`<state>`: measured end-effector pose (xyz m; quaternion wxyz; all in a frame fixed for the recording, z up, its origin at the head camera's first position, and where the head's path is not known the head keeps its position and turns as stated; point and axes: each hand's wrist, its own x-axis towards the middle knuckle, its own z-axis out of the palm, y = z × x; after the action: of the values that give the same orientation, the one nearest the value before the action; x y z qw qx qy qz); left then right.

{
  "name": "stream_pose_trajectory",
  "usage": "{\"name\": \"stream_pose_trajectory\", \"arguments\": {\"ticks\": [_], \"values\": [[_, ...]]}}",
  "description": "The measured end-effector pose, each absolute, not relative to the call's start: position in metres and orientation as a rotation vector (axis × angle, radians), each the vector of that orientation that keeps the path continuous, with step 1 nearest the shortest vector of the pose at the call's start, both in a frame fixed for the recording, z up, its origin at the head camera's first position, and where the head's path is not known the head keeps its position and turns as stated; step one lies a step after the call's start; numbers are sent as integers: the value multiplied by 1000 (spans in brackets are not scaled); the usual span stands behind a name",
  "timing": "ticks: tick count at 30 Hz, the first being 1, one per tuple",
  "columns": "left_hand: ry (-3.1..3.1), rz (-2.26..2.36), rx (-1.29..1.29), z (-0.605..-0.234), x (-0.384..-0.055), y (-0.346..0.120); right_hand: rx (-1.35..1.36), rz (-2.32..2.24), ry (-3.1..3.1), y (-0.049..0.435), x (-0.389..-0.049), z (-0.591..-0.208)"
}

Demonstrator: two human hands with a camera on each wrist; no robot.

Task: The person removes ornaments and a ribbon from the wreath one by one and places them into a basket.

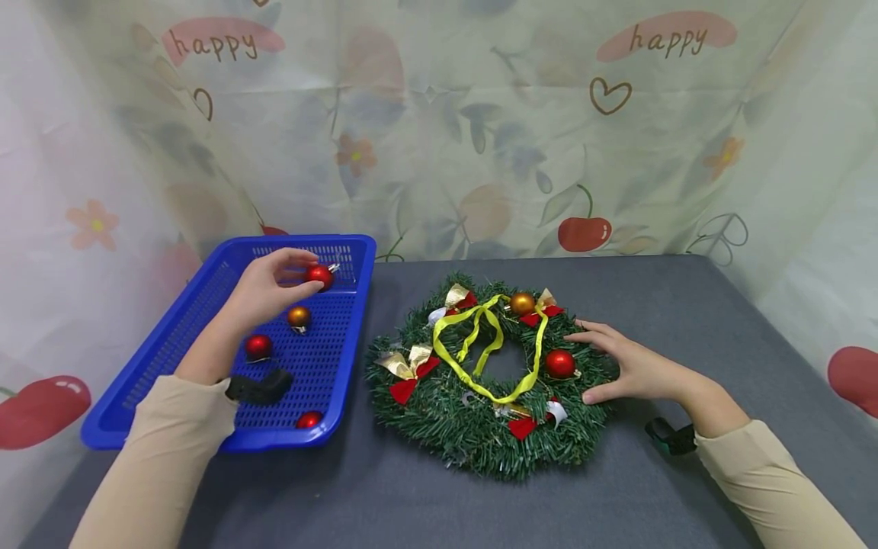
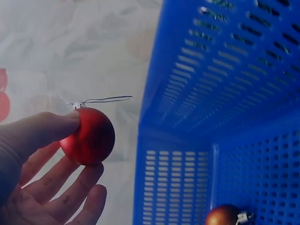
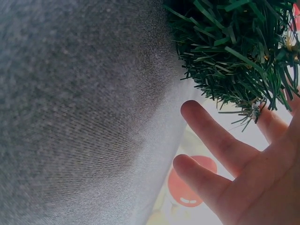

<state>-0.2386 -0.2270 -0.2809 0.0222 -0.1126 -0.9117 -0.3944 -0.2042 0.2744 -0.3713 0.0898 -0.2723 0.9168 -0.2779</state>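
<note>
- The blue basket (image 1: pixel 274 439) stands on the left of the bench (image 1: pixel 658 305), holding a loose red ball (image 1: pixel 257 347), a loose gold ball (image 1: pixel 299 316) and a front red ball (image 1: pixel 309 419). Its raised walls presumably stop them rolling off. The near rim cuts off part of the front one; a black wrist camera (image 1: pixel 261 387) hides some floor.
- The left hand (image 1: pixel 267 285) pinches a held red ball (image 1: pixel 318 276) over the basket's far part, thumb against fingers, leaving the silver cap (image 2: pixel 78 106) and wire loop (image 2: pixel 131 98) clear (a grip seemingly chosen to spare the loop).
- The wreath (image 1: pixel 439 415) lies flat right of the basket, probably so both hands reach it. A yellow ribbon (image 1: pixel 507 399) crosses its middle; how its bows (image 1: pixel 402 391) are fixed is buried in foliage.
- The right hand (image 1: pixel 638 366) is at the wreath's right edge, fingers spread, gripping nothing, apparently for steadying. Sprigs mask one finger; contact cannot be confirmed.
</note>
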Motion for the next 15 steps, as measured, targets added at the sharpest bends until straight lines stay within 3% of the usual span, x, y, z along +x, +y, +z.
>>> {"name": "stream_pose_trajectory", "arguments": {"ticks": [15], "values": [[-2931,-1148,-272,-289,-244,-239,-801,-823,2716,275,-204,-369]]}}
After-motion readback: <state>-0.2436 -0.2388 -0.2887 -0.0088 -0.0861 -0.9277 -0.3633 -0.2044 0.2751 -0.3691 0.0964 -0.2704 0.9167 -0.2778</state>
